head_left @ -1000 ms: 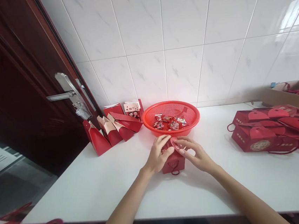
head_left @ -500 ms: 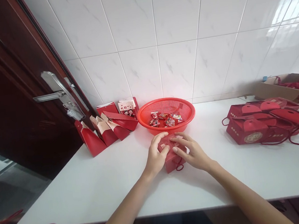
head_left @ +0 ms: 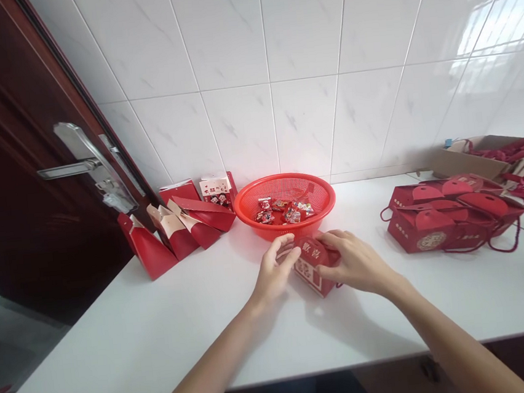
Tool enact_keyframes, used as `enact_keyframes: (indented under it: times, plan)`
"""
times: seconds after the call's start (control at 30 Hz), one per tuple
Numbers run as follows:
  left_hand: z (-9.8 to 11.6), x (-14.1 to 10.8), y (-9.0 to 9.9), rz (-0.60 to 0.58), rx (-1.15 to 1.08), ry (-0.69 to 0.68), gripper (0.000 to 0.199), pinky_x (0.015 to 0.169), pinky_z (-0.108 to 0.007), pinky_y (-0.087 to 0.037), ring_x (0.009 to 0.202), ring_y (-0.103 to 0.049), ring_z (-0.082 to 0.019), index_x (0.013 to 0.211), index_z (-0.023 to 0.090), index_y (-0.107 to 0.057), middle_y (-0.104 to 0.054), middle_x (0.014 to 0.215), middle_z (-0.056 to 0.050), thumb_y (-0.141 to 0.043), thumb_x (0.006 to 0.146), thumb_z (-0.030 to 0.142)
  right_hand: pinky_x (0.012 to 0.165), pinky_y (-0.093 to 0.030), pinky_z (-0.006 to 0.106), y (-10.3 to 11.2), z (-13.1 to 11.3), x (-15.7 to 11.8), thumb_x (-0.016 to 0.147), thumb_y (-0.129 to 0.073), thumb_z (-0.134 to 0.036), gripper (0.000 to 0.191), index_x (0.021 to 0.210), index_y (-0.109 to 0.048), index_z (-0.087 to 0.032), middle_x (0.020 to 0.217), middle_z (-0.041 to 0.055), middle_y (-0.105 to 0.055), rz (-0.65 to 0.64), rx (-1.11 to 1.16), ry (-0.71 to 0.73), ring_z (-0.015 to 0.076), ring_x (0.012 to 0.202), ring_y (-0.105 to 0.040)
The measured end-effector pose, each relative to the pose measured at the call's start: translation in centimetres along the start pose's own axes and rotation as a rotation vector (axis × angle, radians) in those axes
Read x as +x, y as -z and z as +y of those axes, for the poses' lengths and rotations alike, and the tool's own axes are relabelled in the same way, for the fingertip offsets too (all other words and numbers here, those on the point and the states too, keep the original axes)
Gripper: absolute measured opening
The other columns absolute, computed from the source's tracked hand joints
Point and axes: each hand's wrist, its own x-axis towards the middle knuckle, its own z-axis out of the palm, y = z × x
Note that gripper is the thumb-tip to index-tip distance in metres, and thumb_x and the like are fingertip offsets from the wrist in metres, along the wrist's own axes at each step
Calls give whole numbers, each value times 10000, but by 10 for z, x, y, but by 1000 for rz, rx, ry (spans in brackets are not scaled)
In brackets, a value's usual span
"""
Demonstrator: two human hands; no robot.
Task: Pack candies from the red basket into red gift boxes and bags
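Note:
A small red box [head_left: 310, 271] with pale lettering and a printed side stands on the white table in front of the red basket. My left hand [head_left: 276, 269] is at its left edge, fingers curved and thumb near the top. Around the box's right side my right hand [head_left: 352, 262] is wrapped, thumb on the front face. A bit of dark red cord shows under the right hand. Wrapped sweets [head_left: 291, 212] lie in the red mesh basket [head_left: 248, 205] just behind the box.
Open red-and-cream boxes [head_left: 153, 250] stand at the left by the door [head_left: 0, 123]. Closed red boxes with cords [head_left: 431, 223] are grouped at the right. Behind them is a cardboard box [head_left: 462, 162] holding red ribbons. A tiled wall [head_left: 306, 124] borders the table [head_left: 164, 335].
The small box has turned, so its printed side now shows, and sits slightly farther right. My right hand has shifted right and wrapped around its side. The camera view has shifted slightly.

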Motion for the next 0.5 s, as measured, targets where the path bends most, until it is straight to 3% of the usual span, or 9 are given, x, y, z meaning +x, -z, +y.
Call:
enact_keyframes:
  times: [0.1,0.23,0.5]
  plan:
    - [-1,-2,13,-12,30,66,371,952,-376,-533,1181,-645,-267,1131,209,-676,-689,1283,-108,-719,789,346,764,-474,346,21,25,4,781,-662,-329,360,1120,-688,-211,1082,122,-714,5,-57,-110,308,989,-652]
    - [-8,-3,25,-37,63,151,315,840,-344,-548,1049,-669,-253,1000,194,-724,-733,1078,-91,-746,723,342,664,-466,287,49,65,21,790,-623,-334,419,1187,-663,-204,1155,123,-716,-17,-103,-351,283,978,-674]
    - [-29,-6,17,-69,63,243,251,678,-281,-503,808,-639,-188,924,192,-714,-694,869,-43,-726,701,308,626,-472,269,68,116,98,782,-633,-313,407,1161,-643,-166,1109,128,-715,-72,-178,-469,248,931,-670]
